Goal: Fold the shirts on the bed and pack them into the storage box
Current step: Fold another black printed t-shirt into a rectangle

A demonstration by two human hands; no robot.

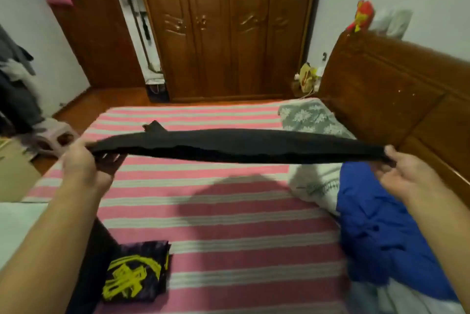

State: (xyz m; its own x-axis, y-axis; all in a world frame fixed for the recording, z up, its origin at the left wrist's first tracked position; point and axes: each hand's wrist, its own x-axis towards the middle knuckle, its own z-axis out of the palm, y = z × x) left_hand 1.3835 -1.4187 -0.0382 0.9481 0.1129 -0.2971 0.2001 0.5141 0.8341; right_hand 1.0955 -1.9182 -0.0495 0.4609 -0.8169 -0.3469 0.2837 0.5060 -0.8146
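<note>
A black shirt [236,144] is stretched flat in the air above the bed, seen almost edge on. My left hand [84,163] grips its left end and my right hand [404,173] pinches its right end. A folded dark shirt with a yellow print [134,273] lies on the striped bed sheet [229,217] near my left forearm. A blue shirt [381,232] and a white shirt [318,184] lie crumpled on the right side of the bed. No storage box can be told apart in this view.
A wooden headboard [396,95] stands at the right and a wooden wardrobe [223,29] across the room. A grey flowered pillow [310,118] lies at the bed's far right. A plastic stool [53,138] and hanging clothes [15,84] are at the left.
</note>
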